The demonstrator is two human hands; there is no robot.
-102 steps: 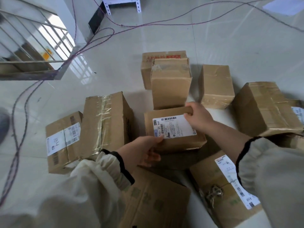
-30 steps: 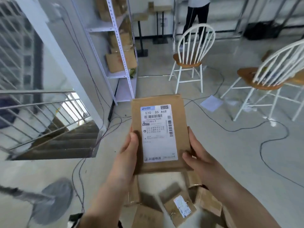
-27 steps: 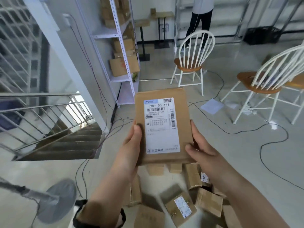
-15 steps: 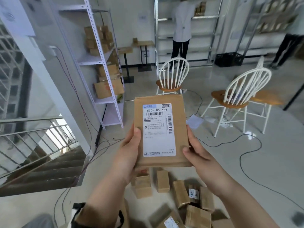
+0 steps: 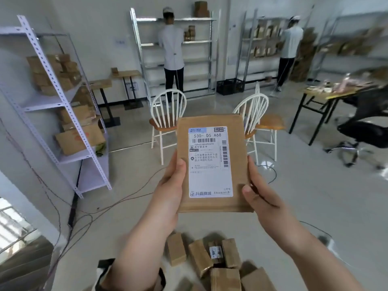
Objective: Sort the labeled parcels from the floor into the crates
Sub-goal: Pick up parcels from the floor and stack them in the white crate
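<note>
A brown cardboard parcel [image 5: 237,131] with a white shipping label reading "530- D5 A68" is held upright in front of me at chest height. My left hand [image 5: 171,185] grips its left edge and my right hand [image 5: 259,191] grips its lower right edge. Several more cardboard parcels [image 5: 212,261] lie on the floor below my arms. A black crate [image 5: 228,87] stands on the floor by the far shelving.
Two white spindle-back chairs [image 5: 165,120] stand straight ahead. A white shelf unit [image 5: 63,106] with boxes is at the left; stairs with a railing [image 5: 19,259] are at lower left. Cables cross the floor. Two people work at the far shelves; a table [image 5: 327,95] stands at the right.
I lifted the parcel off the floor pile and raised it upright. My view has tilted up from the floor to the room, so the pile now sits at the bottom edge.
</note>
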